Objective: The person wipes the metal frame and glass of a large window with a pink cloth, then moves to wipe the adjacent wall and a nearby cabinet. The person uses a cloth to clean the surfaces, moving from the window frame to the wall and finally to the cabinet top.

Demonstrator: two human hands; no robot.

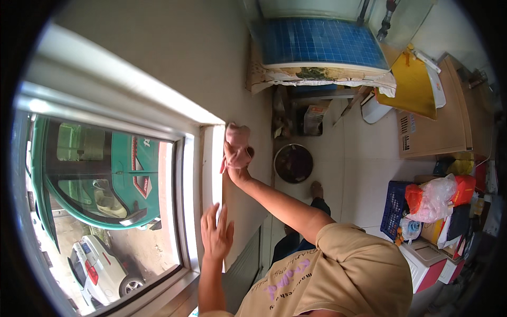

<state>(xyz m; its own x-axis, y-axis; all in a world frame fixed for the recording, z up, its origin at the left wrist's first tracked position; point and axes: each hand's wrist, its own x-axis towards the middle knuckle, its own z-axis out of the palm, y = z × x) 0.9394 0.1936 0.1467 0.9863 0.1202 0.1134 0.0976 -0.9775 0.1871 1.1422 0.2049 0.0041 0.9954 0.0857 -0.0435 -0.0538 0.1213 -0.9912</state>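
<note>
A pink cloth [238,138] is in my right hand [237,172]. The hand presses it against the far end of the white windowsill [212,166], where the sill's edge meets the wall. Some of my right fingers are hidden under the folds. Nearer my body, my left hand [216,233] lies over the sill's front edge, palm down with fingers spread and holding nothing. To the left of both hands is the metal-framed window [189,206], with glass panes.
Beyond the glass are a green vehicle [122,166] and a white car [101,267]. A glass tank with a blue grid base [321,41] stands ahead. A round bin [293,163], a cardboard box [433,115] and a blue crate [393,210] are to the right.
</note>
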